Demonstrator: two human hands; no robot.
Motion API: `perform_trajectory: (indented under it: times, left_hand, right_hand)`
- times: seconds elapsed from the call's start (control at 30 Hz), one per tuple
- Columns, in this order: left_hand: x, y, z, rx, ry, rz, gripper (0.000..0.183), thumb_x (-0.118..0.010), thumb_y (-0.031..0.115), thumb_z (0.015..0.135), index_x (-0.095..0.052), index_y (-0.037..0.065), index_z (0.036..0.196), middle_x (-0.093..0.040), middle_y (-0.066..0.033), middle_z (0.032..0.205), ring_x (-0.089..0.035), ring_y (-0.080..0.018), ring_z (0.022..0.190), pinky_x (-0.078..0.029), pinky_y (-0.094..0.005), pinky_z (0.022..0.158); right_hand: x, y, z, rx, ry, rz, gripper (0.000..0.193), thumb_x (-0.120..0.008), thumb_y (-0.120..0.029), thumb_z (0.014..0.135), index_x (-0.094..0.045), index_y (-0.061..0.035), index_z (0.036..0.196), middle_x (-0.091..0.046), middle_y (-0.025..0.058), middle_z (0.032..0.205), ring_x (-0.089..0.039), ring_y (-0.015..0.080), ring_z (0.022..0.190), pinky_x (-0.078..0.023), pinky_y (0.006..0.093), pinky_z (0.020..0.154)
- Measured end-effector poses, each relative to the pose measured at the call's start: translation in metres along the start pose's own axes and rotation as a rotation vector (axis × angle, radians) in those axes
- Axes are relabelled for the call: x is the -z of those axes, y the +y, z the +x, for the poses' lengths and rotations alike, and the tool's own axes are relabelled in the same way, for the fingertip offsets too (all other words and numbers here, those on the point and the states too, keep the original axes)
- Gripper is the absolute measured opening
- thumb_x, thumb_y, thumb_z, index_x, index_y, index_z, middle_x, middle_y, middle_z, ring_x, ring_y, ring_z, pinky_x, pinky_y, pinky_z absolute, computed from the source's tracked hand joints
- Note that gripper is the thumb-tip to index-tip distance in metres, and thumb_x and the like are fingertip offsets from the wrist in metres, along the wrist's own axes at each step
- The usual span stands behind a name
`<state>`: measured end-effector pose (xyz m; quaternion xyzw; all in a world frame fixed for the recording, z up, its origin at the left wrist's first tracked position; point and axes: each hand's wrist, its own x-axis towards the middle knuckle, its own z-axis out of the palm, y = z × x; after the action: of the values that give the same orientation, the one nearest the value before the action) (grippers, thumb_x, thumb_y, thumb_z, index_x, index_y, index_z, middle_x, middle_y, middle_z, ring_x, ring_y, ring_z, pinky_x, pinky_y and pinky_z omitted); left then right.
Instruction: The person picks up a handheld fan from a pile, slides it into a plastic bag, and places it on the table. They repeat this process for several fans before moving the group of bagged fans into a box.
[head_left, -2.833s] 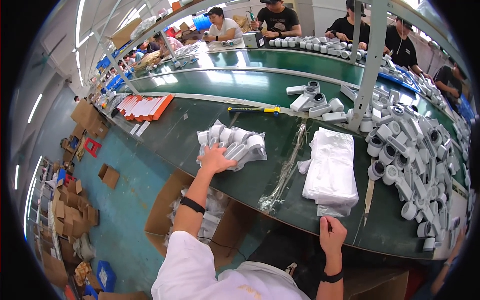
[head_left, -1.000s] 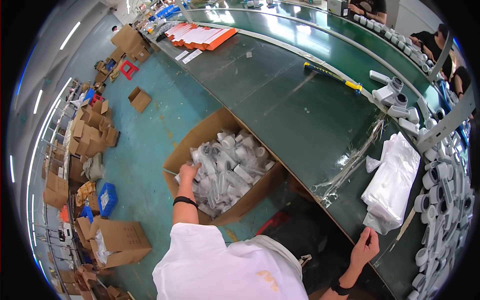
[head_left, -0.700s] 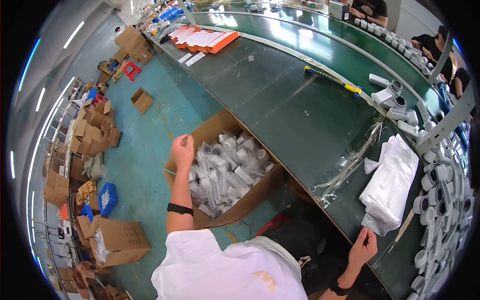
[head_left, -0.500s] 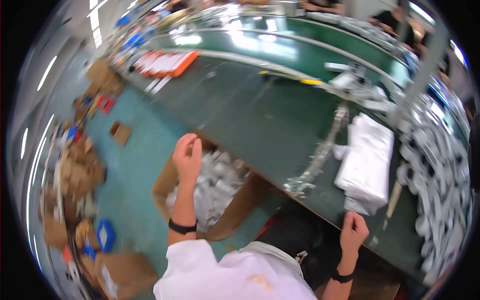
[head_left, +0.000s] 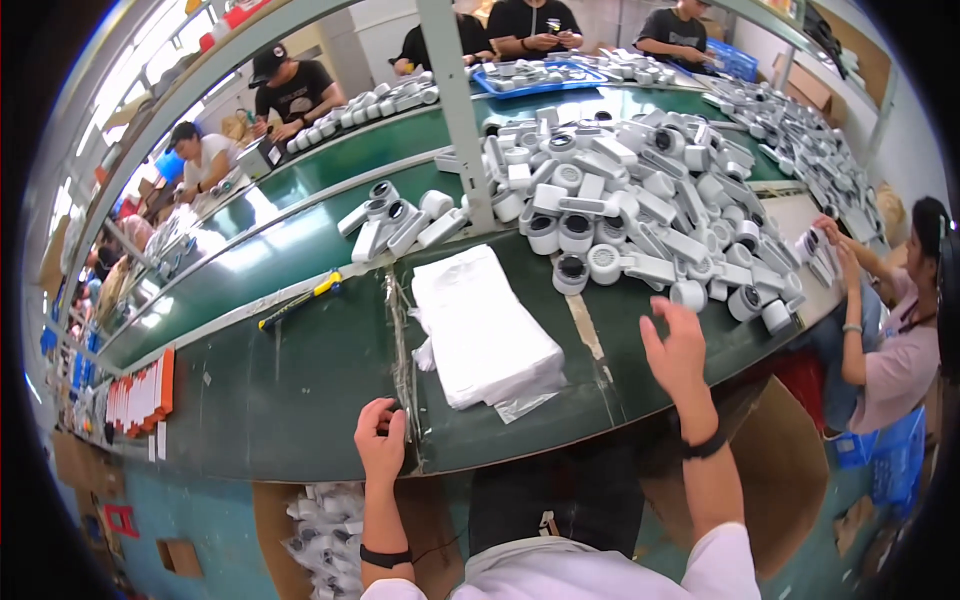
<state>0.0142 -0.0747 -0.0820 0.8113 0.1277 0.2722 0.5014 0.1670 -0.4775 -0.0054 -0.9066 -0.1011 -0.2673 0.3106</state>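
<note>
My right hand [head_left: 678,352] reaches over the table's front part with its fingers apart and nothing in them. Just beyond its fingertips lies a big heap of white-grey devices [head_left: 640,205], each with a round head and a flat handle, some heads dark-faced. My left hand [head_left: 381,440] is at the table's front edge, fingers curled in, with no object visible in it. Between my hands a stack of thin white plastic bags [head_left: 485,325] lies flat on the dark green table [head_left: 290,400]. Both wrists wear black bands.
Below the edge at left stands a cardboard box [head_left: 272,530] of bagged devices; another box [head_left: 790,470] is at right. A metal post [head_left: 455,110] rises behind the bags. A yellow-black cutter [head_left: 305,298] lies left. A co-worker [head_left: 885,320] sits at right; others work beyond the belt.
My view has swung right, from the floor boxes toward the heap. My left hand has gone from above the box to the table edge; my right hand has opened and reached toward the devices.
</note>
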Motion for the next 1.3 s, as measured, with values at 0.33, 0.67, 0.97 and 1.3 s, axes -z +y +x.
perform_trajectory:
  times: [0.33,0.67,0.97,1.3]
  left_hand:
    - [-0.037,0.084,-0.003,-0.405,-0.152,0.189,0.026,-0.077,0.006,0.072,-0.067,0.005,0.096,-0.065,-0.0114,0.103,-0.063,-0.0291,0.092,-0.052,-0.0365,0.081]
    - [-0.133,0.101,-0.023,-0.607,-0.538,0.622,0.021,-0.072,0.026,0.079,-0.066,0.01,0.091,-0.058,-0.0045,0.081,-0.06,-0.0241,0.076,-0.049,-0.0359,0.063]
    - [-0.142,0.094,-0.026,-0.449,-0.552,0.548,0.014,-0.066,0.023,0.085,-0.063,0.009,0.085,-0.056,-0.0081,0.08,-0.062,-0.0297,0.071,-0.05,-0.0398,0.059]
    - [-0.132,0.115,0.013,0.233,-0.455,-0.35,0.01,-0.061,0.008,0.091,-0.061,-0.002,0.094,-0.065,-0.0045,0.079,-0.055,-0.0066,0.057,-0.041,-0.0212,0.048]
  right_hand:
    - [-0.05,0.059,0.071,0.04,-0.23,-0.638,0.038,-0.058,-0.011,0.083,-0.057,-0.0101,0.121,-0.056,0.0089,0.123,-0.048,0.0265,0.117,-0.037,0.045,0.097]
    - [-0.063,0.072,0.064,0.244,-0.139,-0.656,0.034,-0.054,-0.013,0.085,-0.056,-0.0012,0.117,-0.061,0.0126,0.112,-0.057,0.027,0.108,-0.04,0.0483,0.095]
    - [-0.021,0.022,0.027,-0.215,-0.074,0.36,0.029,-0.051,-0.01,0.086,-0.054,0.0011,0.113,-0.065,0.0125,0.096,-0.064,0.0238,0.08,-0.051,0.035,0.072]
    - [-0.013,-0.059,-0.049,-0.741,-0.302,1.293,0.036,-0.077,-0.002,0.073,-0.054,-0.0028,0.101,-0.062,0.0061,0.083,-0.061,0.0156,0.064,-0.05,0.0292,0.055]
